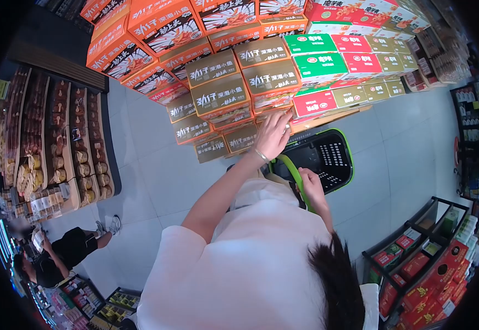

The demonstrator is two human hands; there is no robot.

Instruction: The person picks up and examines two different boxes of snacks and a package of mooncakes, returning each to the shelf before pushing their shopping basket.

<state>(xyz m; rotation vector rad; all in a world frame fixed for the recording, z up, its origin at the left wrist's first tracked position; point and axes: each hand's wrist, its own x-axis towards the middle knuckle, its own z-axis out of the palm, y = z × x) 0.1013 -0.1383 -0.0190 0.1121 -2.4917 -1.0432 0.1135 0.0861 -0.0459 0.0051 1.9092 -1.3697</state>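
Note:
My left hand [275,133], with a bracelet at the wrist, reaches forward to the lower front of a stack of boxes. Its fingers are stretched out, right by the edge of a brown-and-orange snack box [273,77] and a red box [313,103]. My right hand [312,186] is closed round the bright green handle [291,169] of a shopping basket [351,159]. The basket is black with a green rim and slotted sides, and hangs in front of my body, partly behind my left hand and the handle.
Orange cartons [165,25] and green boxes [320,65] pile up ahead. A shelf of packaged food [58,143] stands at left, where a person in dark clothes [66,250] is nearby. Racks with red packages [432,275] are at lower right. Grey tiled floor [157,176] lies between.

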